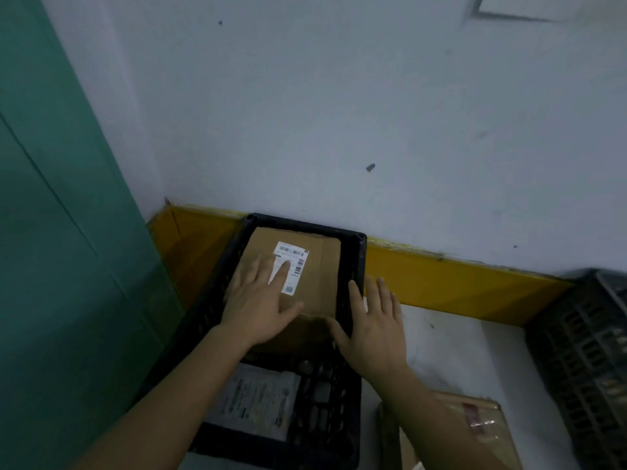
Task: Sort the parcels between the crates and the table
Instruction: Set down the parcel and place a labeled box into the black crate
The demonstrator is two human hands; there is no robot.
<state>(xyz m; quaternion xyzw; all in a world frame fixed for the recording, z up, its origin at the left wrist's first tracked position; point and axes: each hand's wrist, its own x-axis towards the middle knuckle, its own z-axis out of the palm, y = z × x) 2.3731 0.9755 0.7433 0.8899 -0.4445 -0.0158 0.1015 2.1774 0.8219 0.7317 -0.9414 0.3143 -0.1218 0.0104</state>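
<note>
Head view: left hand (261, 300) flat, fingers spread, on cardboard parcel (315, 276) lying lengthwise toward the wall in black crate (353, 266); right hand (373, 320) flat, grip apart, on its rim

Label text (291, 267) unreadable; right crate (590, 351), lower box (488, 432) cut off.

Count: two black perforated plastic crates (one centre (353, 266), one at right edge (583, 340)), two brown cardboard parcels (one with white label in the centre crate (319, 266), one taped on the floor (488, 425)), one grey flat labelled package in the crate bottom (258, 401), two bare hands (left (261, 307), right (373, 330)).
</note>
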